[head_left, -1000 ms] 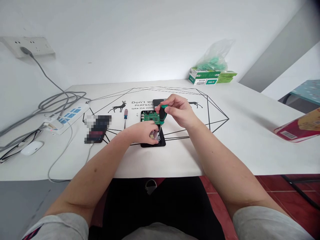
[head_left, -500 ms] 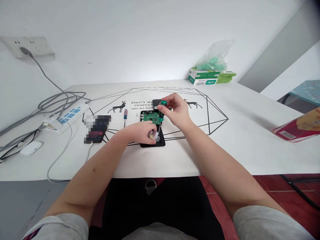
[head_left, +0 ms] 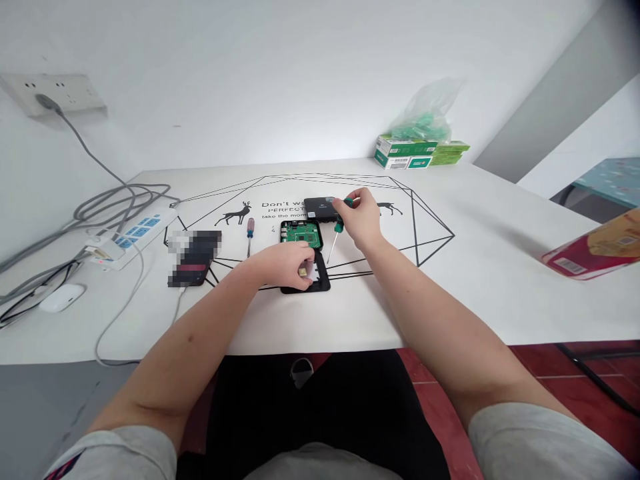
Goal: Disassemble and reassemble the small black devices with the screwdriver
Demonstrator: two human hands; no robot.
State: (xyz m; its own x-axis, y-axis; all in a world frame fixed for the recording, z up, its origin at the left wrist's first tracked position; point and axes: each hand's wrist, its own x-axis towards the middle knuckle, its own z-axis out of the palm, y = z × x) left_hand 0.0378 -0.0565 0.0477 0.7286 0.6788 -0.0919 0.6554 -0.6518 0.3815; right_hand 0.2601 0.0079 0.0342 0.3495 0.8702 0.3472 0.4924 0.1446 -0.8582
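My right hand grips a screwdriver with a green and black handle. Its metal shaft slants down and left, the tip just right of an opened black device. My left hand has thumb and fingers closed at the black cover nearest me, around a shiny plate in it; the grip is partly hidden. Directly behind the cover, a green circuit board sits in a black casing. A flat black box with a small white label lies behind that, partly covered by my right fingers.
A second screwdriver lies to the left, beside a black phone with a cable. Farther left are a power strip, coiled cords and a white mouse-like object. Green boxes stand by the wall; a red packet is at right.
The green screwdriver has lifted off the plate in the cover, and its tip has shifted right. My right hand has moved slightly right, uncovering more of the flat box. My left hand stays put.
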